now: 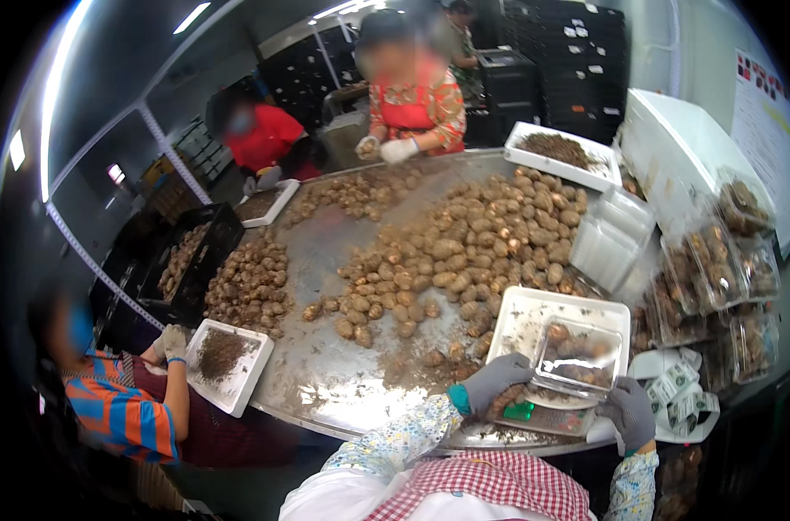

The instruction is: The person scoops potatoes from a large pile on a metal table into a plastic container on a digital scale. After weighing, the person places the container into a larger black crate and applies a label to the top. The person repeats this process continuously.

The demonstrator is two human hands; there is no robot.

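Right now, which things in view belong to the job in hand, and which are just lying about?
Apparently in use:
- left hand and right hand, at the clear box
- nearest white tray
- green-lit scale
- heaped root vegetables

Apparently lying about:
- big white box
- wall sheet
- stacked black crates

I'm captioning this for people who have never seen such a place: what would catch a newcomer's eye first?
Most likely the big heap of brown tubers, spread over the middle of the metal table. Next, at the table's near right, the wearer's grey-gloved left hand and right hand hold a clear box by a white tray. Filled packs piled at the picture's right also stand out.
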